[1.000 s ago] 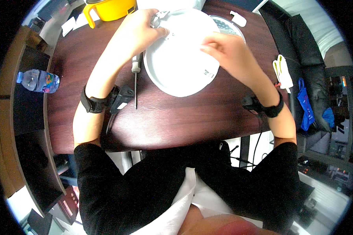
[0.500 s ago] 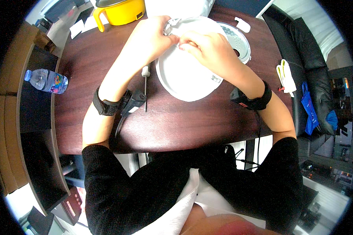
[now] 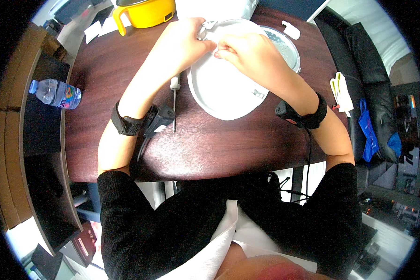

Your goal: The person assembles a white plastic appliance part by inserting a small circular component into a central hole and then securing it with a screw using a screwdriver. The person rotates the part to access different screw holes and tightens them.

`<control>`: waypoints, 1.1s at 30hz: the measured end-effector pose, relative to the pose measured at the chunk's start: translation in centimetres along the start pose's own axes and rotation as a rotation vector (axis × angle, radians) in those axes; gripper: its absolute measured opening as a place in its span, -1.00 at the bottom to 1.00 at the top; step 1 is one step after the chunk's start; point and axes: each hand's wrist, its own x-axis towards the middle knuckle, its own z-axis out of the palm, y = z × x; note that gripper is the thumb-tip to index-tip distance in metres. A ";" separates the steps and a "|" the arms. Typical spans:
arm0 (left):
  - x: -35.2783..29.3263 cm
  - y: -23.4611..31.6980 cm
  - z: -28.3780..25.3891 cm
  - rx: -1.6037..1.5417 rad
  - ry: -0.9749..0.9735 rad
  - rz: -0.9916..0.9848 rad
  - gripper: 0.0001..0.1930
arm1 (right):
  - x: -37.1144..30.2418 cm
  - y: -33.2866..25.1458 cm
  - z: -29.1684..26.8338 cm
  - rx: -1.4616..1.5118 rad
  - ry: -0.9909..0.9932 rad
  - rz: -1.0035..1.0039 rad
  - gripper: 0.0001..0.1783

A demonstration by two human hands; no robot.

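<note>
A white round plastic cover [image 3: 224, 88] rests on the dark wood table in front of me. At its far left edge my left hand [image 3: 186, 39] is closed, gripping the rim beside a small white part that juts out. My right hand [image 3: 245, 51] reaches over the cover with fingers pinched together close to the left thumb. Whatever lies between those fingertips is hidden. A screwdriver [image 3: 174, 100] with a pale handle lies by my left forearm. Behind the cover, on the right, shows part of a round metal plate [image 3: 287, 49] with small holes.
A yellow pot [image 3: 149, 15] with a handle stands at the far left, beside a white object [image 3: 214, 8]. A small white plastic piece [image 3: 291, 30] is at the far right. Folded white gloves [image 3: 341, 93] lie at the right edge; a water bottle [image 3: 56, 94] is at the left.
My right hand's fingers have curled slightly and shifted a little. The cover and my left hand keep nearly the same place; the whole view has moved slightly.
</note>
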 end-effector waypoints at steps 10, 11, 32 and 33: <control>0.0 -0.1 0.2 -0.023 0.011 0.005 -0.59 | -0.8 0.5 0.7 -0.146 0.076 -0.144 -0.86; 0.0 -0.1 0.2 -0.018 0.025 0.013 -0.60 | -0.7 0.6 0.8 -0.156 0.093 -0.169 -0.85; 0.0 -0.3 0.3 -0.046 0.036 0.018 -0.64 | -0.6 -0.4 0.7 -0.251 0.110 -0.257 -0.85; 0.0 -0.4 0.4 -0.045 0.041 0.018 -0.65 | -0.6 -0.4 0.8 -0.245 0.108 -0.249 -0.85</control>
